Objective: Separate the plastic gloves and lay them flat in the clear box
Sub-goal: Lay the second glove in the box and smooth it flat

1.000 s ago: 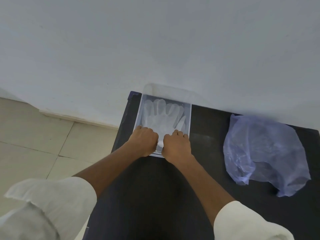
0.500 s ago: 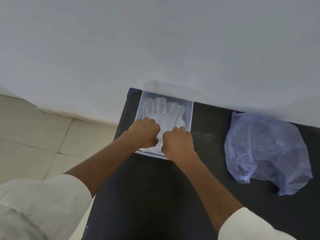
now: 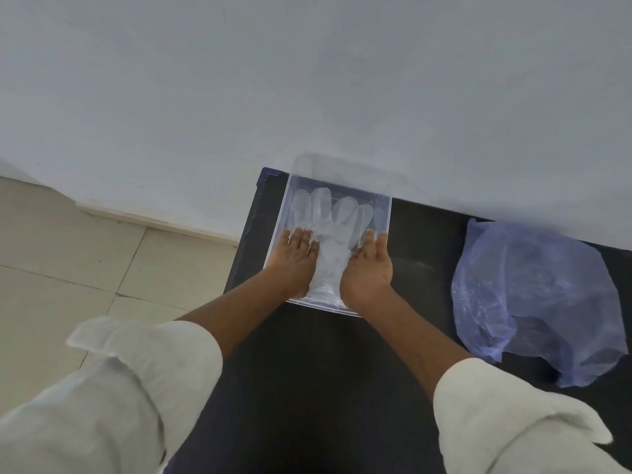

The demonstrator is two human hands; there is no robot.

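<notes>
Plastic gloves [image 3: 330, 234] lie flat inside the clear box [image 3: 384, 213], glove fingers pointing toward the wall, cuff end toward the person. Looks like more than one layer stacked, count not clear.

Left hand [image 3: 297, 260]: fingers [image 3: 297, 238] extended, slightly spread, flat, palm down on the left side of the gloves. Not gripping anything, just pressing. Fingertips reach about mid-box. Heel of the hand sits near the box's near-left edge.

Right hand [image 3: 368, 270]: fingers [image 3: 375, 242] also straight and released, palm down on the right side of the gloves, outer edge close along the right wall of the box. Wrist crosses the near rim.

A strip of glove shows between the two hands; hands apart, not touching each other.

Forearms bare, angled in from lower left and lower right, converging on the box. White sleeves [image 3: 143, 388] rolled up near the elbows.

Box sits at the far left corner of a black table [image 3: 307, 388], its back edge against the white wall [image 3: 307, 80]. A crumpled bluish translucent plastic bag [image 3: 533, 295] lies on the table well apart to the right. Tiled floor [image 3: 68, 261] left of the table.

No brand, label or readable writing on box, gloves or bag.
</notes>
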